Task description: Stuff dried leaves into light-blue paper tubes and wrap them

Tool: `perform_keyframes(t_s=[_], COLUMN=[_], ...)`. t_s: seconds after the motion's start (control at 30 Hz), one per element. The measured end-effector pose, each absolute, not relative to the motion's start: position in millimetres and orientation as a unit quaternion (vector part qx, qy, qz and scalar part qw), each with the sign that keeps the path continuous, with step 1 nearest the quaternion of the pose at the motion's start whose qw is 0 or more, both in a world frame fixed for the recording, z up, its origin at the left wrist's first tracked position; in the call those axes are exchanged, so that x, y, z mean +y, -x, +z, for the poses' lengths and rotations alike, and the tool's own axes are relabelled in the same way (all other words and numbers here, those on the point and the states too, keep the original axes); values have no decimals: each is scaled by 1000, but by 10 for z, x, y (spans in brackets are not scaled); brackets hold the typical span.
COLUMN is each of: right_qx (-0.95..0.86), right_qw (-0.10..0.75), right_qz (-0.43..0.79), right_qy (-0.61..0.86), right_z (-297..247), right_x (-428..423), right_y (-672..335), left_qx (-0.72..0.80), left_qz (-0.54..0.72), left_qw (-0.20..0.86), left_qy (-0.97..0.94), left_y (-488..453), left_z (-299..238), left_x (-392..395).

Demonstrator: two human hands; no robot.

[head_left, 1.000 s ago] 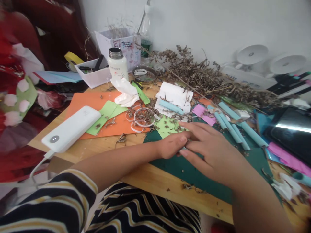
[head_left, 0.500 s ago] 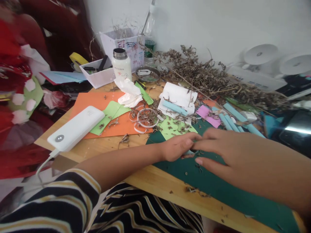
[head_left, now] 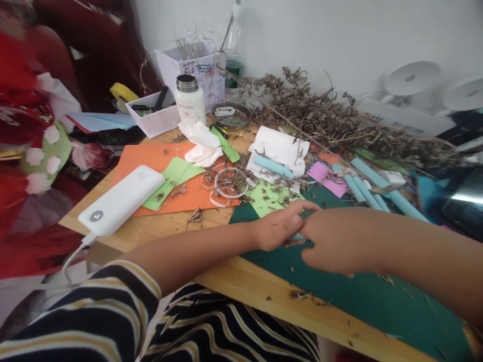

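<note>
My left hand (head_left: 277, 229) is closed around a light blue paper roll (head_left: 299, 237); only a small strip of it shows between my hands. My right hand (head_left: 332, 241) is up against the roll's end, its fingers bent together, and what they pinch is hidden. Both hands are over a dark green mat (head_left: 339, 291) strewn with dry leaf bits. Just beyond them lies a light green paper (head_left: 269, 198) covered with dried leaf crumbs. More light blue paper rolls (head_left: 364, 193) lie to the right, and another blue roll (head_left: 273, 166) rests on white paper (head_left: 277, 143).
A bundle of dried plants (head_left: 320, 113) runs along the wall. A white power bank (head_left: 121, 201) with a cable lies left, by orange paper (head_left: 177, 201). An open white bottle (head_left: 189, 103), crumpled tissue (head_left: 204, 146), roll of tape (head_left: 232, 185) and white boxes (head_left: 154, 120) stand behind.
My right hand has come in from the right and its spread fingers have closed against the roll. My left hand keeps its grip; the view has shifted slightly.
</note>
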State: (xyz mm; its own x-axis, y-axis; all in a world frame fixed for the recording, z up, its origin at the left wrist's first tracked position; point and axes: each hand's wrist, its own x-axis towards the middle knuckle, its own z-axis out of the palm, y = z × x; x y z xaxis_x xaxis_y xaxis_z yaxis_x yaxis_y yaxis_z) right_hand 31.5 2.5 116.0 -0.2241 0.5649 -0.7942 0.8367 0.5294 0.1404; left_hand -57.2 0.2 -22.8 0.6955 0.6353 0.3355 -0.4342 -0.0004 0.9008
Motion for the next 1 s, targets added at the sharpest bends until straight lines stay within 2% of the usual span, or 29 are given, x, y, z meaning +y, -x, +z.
perform_keyframes(t_s=[0.2, 0.4, 0.57, 0.67, 0.8, 0.93, 1.0], right_qx=[820, 817, 787, 827, 832, 776, 736], right_qw=[332, 359, 400, 326, 216, 30, 33], right_qz=[-94, -74, -141, -134, -190, -197, -157], right_qy=[-458, -446, -448, -439, -475, -598, -658], right_z=[1099, 1154, 1196, 1287, 1545, 1553, 1290], right_x=[-8, -13, -15, 4, 71, 70, 35], right_y=[-320, -296, -279, -354, -727, -1319, -1587], left_qx=[71, 68, 80, 65, 63, 93, 94], left_qz=[385, 376, 374, 389, 400, 387, 384], left_qw=[691, 700, 694, 686, 660, 651, 650], left_qy=[-608, -603, -610, -611, -632, -646, -649], left_y=[581, 583, 582, 583, 597, 619, 623], left_z=[-217, -218, -205, -218, -225, -191, -172], left_x=[10, 7, 9, 17, 19, 20, 17])
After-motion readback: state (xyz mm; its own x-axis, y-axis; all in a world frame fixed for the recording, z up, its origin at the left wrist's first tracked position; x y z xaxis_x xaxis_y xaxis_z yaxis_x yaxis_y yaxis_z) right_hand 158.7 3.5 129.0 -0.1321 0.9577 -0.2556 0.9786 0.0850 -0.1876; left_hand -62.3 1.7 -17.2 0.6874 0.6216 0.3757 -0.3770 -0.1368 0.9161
